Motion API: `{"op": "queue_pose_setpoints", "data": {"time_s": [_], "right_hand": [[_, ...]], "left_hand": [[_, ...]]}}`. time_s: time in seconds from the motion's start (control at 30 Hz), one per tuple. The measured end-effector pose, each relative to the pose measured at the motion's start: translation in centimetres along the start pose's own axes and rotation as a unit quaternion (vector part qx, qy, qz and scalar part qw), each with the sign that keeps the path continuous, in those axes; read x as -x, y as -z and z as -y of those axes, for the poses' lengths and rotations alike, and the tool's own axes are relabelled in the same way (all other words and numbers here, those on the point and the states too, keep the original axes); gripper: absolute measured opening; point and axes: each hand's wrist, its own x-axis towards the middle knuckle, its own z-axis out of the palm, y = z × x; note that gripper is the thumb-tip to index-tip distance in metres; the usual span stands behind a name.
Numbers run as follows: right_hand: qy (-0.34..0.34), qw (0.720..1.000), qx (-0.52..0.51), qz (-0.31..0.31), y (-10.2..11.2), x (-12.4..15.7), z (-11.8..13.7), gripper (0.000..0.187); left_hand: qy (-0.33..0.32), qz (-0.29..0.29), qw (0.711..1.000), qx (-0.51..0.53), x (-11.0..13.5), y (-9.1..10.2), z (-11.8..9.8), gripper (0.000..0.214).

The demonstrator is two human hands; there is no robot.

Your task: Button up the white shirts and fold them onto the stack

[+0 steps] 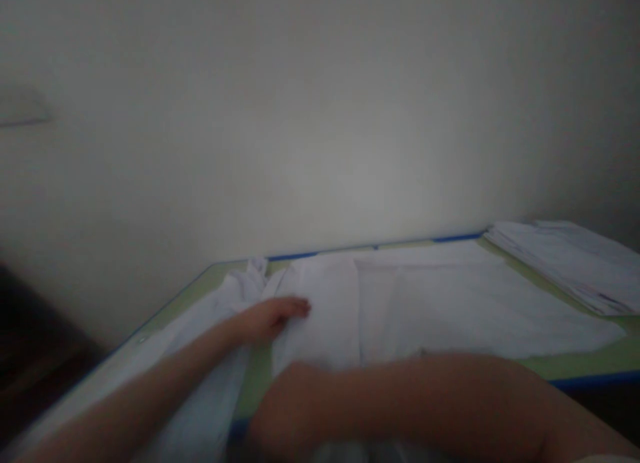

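Observation:
A white cloth (pixel 430 303) lies spread over the green tabletop, with a folded-over strip along its left part. My left hand (pixel 270 318) reaches across from the left and rests at the cloth's left edge, its fingers stretched out over the folded part and no fabric lifted in them. My right hand (pixel 283 409) is smeared by motion at the near edge of the table, bent downward beside the cloth's near left corner. Its fingers are hidden, so any hold on the fabric cannot be made out.
Another white cloth (pixel 200 389), bunched at its far end, runs under my left forearm and over the near side. At the far right lies a stack of flat white folded cloths or sheets (pixel 570 263). The green table (pixel 545 367) has blue edging and stands against a wall (pixel 320 116).

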Motion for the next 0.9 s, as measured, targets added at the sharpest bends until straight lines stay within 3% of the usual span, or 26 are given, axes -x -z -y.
{"op": "queue_pose_setpoints", "data": {"time_s": [0.13, 0.3, 0.43, 0.53, 0.73, 0.83, 0.9], "right_hand": [[-0.04, 0.995, 0.036, 0.08, 1.1, 0.1, -0.2, 0.015], [-0.027, 0.994, 0.018, 0.105, 1.7, 0.8, -0.6, 0.018], [0.004, 0.997, -0.069, 0.029, 2.8, 2.2, -2.1, 0.023], [-0.002, 0.984, -0.171, -0.044, 3.6, 4.1, -3.7, 0.028], [-0.05, 0.925, -0.355, -0.123, 4.9, 8.5, -6.4, 0.023], [-0.058, 0.894, -0.416, -0.157, 6.5, 11.1, -7.4, 0.025], [-0.066, 0.876, -0.429, -0.212, 7.8, 12.9, -8.3, 0.025]], "left_hand": [[-0.001, -0.014, 1.0, -0.024, -0.8, 0.0, 1.3, 0.041], [0.006, -0.006, 1.0, -0.03, -1.6, 0.0, 2.0, 0.031], [0.013, 0.0, 1.0, 0.017, -1.7, 0.7, 2.0, 0.032], [0.017, 0.004, 0.998, 0.064, -2.0, 2.1, 1.5, 0.033], [0.034, 0.03, 0.99, 0.135, -3.7, 5.3, 0.5, 0.032], [0.044, 0.027, 0.986, 0.16, -4.7, 6.6, 0.0, 0.028], [0.054, 0.019, 0.983, 0.177, -5.4, 7.3, -0.5, 0.025]]}}
